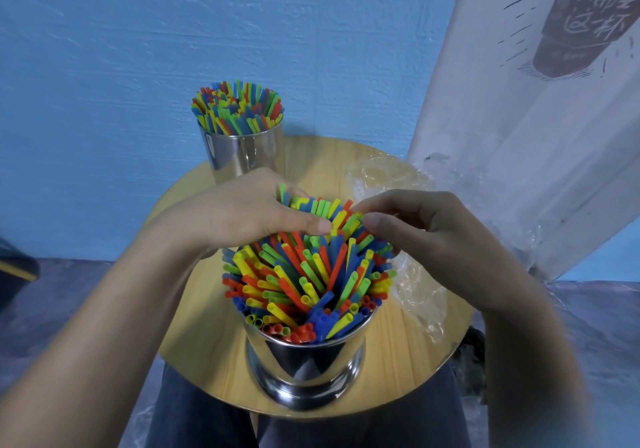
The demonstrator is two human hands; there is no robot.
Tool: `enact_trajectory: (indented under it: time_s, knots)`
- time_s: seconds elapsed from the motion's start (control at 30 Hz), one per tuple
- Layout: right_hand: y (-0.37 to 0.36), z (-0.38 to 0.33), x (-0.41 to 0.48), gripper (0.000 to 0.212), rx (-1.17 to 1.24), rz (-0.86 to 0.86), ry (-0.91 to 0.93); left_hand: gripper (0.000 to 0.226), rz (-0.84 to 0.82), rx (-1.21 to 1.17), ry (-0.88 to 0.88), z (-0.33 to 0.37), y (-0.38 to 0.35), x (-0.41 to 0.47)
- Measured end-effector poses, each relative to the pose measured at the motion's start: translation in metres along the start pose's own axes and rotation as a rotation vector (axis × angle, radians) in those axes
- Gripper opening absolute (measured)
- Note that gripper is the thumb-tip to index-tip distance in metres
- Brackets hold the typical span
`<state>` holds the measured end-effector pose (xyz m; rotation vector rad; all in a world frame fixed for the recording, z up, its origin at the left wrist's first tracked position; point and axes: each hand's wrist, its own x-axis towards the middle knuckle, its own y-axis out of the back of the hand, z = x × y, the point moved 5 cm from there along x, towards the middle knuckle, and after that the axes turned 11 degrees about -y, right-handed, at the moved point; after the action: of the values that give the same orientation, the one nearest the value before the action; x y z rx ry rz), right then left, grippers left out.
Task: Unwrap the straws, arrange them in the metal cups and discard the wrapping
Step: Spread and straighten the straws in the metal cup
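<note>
Left grip (242, 212) curled round straw bunch (323, 209) above near cup (304, 361) on desk (398, 347); right grip (440, 239) pinches bunch tips.

A blue, rough-textured wall (138, 49) fills the view beyond the fingers (398, 205), evenly and softly lit. Up and to the right of the fingers a white banner (502, 135), printed with a dark cup and brush-style characters, slants down toward the floor. Beneath the fingers stands a round, light wooden table (408, 350), and around it lies a dull grey-purple floor (52, 309), with a dark object with a yellow stripe (14, 271) far to their left at the frame's edge.
</note>
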<state>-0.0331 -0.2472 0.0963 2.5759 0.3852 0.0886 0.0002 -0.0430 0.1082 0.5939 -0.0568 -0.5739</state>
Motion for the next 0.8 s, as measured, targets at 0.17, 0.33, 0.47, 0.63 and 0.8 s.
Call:
enact_trajectory:
  time_s: [0.17,0.33,0.47,0.63,0.8]
  knots:
    - [-0.002,0.001,0.000,0.027,0.037,-0.006,0.002,0.018,-0.064,-0.065,-0.024,-0.001,-0.002,-0.001]
    - [-0.002,0.001,0.001,0.021,0.101,0.030,0.025,0.030,-0.183,-0.181,-0.092,0.002,-0.010,0.001]
    - [-0.004,-0.002,0.005,0.021,0.198,0.072,0.036,0.021,-0.145,-0.047,-0.133,0.007,-0.008,0.006]
    - [-0.004,-0.002,0.006,0.016,0.225,0.136,0.025,0.013,0.008,0.083,-0.163,0.009,-0.002,0.009]
    - [-0.002,-0.003,0.000,0.033,0.196,0.148,0.009,0.026,0.108,0.155,-0.128,-0.003,0.007,0.005]
